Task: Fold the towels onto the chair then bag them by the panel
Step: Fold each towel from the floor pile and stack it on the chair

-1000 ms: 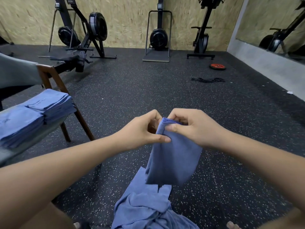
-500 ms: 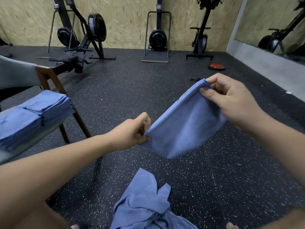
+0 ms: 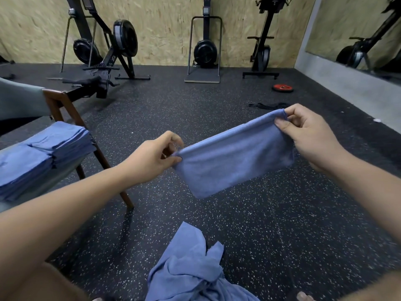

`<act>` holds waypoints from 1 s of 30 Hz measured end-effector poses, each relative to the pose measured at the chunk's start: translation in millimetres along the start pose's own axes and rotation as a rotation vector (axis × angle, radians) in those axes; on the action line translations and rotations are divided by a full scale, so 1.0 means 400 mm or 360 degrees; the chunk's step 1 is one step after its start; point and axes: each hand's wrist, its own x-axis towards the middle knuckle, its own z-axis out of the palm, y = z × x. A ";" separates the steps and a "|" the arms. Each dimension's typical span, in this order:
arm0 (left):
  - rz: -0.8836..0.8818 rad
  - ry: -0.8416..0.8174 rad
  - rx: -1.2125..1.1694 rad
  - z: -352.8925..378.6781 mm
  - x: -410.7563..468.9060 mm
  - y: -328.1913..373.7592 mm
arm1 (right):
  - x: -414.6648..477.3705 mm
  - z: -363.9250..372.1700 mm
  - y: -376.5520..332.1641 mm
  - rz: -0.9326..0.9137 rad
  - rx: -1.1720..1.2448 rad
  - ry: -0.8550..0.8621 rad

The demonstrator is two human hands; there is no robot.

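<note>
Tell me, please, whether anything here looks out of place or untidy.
A crumpled heap of blue towels lies on the floor, unlike the neat folded stacks on the chair. A red weight plate and black strap also lie loose.

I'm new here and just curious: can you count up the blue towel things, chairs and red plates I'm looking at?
Towel pinched between left hand and right hand: 1
Folded towel stacks on the chair: 2
Loose towel heap: 1
Chair: 1
Red weight plate: 1
Total: 6
</note>
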 end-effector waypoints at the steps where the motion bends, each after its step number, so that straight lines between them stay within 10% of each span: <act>1: -0.0060 0.0039 -0.0006 -0.004 0.004 -0.006 | 0.002 0.001 0.004 0.0014 0.0000 0.0004; 11: -0.0596 0.0606 -0.1296 -0.008 0.040 0.044 | -0.024 0.064 0.009 0.0037 -0.0170 0.0082; 30: -0.0457 0.0815 -0.0459 -0.021 0.018 0.055 | -0.044 0.111 0.007 0.0067 -0.0149 0.0233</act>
